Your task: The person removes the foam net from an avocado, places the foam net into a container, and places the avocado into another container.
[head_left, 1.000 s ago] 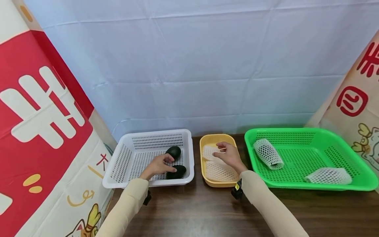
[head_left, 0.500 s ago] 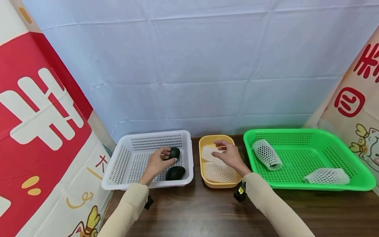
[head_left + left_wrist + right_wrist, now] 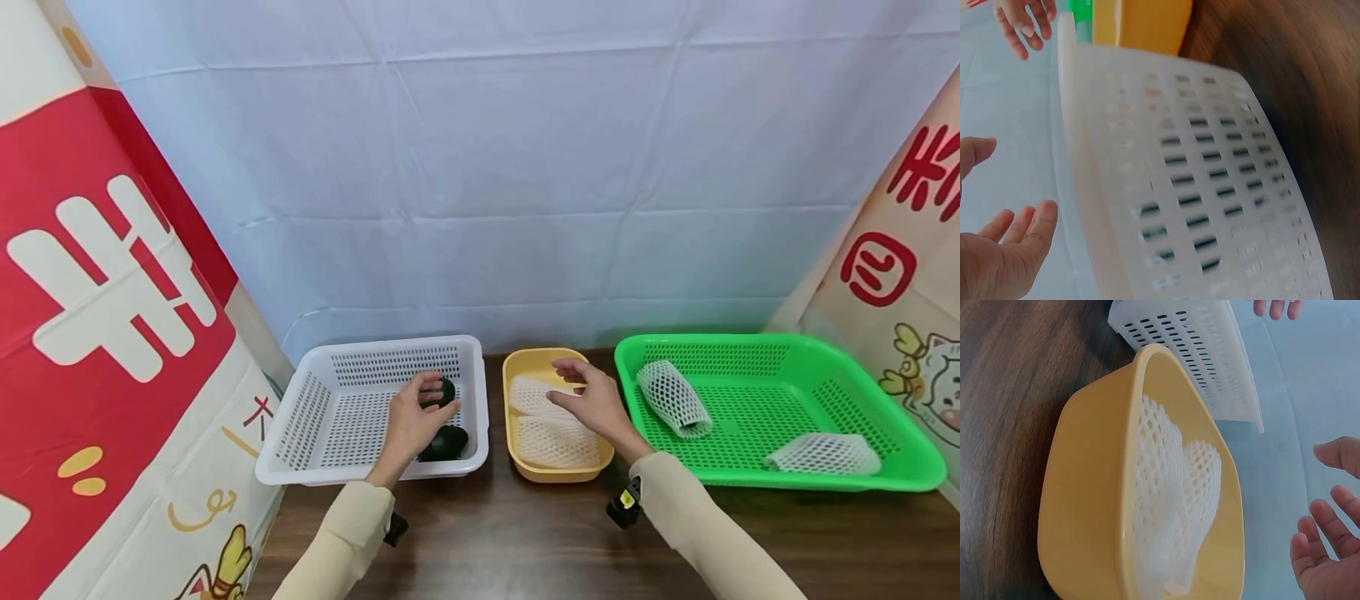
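My left hand [image 3: 420,417] hovers over the right side of the white basket [image 3: 281,446], fingers and thumb loosely spread with nothing between them. Below it lie two dark green avocados, the back one [image 3: 448,390] partly hidden by the fingers, the front one [image 3: 450,444] near the basket's front wall. My right hand [image 3: 597,404] is held above the yellow tray [image 3: 517,358], its fingers relaxed and holding nothing. In that tray lie white foam net sleeves [image 3: 1160,487]. The left wrist view also shows the left hand [image 3: 1007,256] bare, above the basket rim.
On the right stands a green basket [image 3: 780,408] with two foam-netted pieces, one at its left [image 3: 673,396] and another near its front [image 3: 825,455]. All three containers stand in a row on the dark wooden table [image 3: 510,542]. A pale cloth [image 3: 480,183] hangs behind them.
My left hand has come away from the front avocado and risen, drifting slightly right. The right hand has moved a little to the right over the tray. The view has shifted slightly.
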